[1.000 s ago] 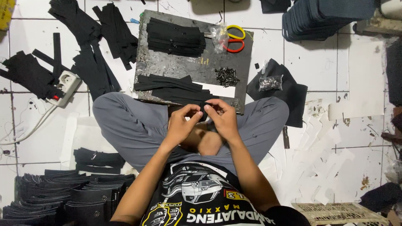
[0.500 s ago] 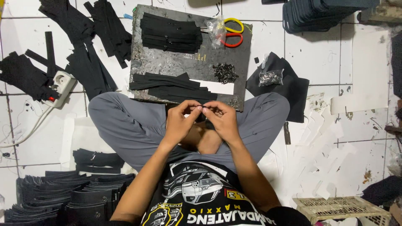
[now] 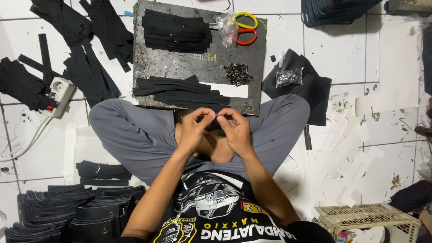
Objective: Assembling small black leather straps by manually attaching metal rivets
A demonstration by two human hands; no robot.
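Two hands of mine meet in the middle, over my crossed legs in grey trousers [image 3: 135, 139]. I sit on a white tile floor [image 3: 387, 90]. At 12 o'clock from my hands lies a big dark board [image 3: 180, 67], its near edge just beside my fingers. At 8 o'clock sit tall stacks of black pieces [image 3: 67, 216]. At 10 o'clock, black cloth strips [image 3: 85, 58] lie spread on the floor. More black strips [image 3: 180, 92] lie on the board. At 4 o'clock is a pale plastic crate [image 3: 364, 218]. At 11 o'clock is a white power socket [image 3: 60, 92]. Scissors [image 3: 245, 29] with yellow and red handles rest at 1 o'clock. Near them is a small pile of metal bits [image 3: 237, 74].

My left hand [image 3: 195, 128] and right hand [image 3: 235, 130] both pinch one small black piece [image 3: 218, 120] between them, fingertips closed on it.
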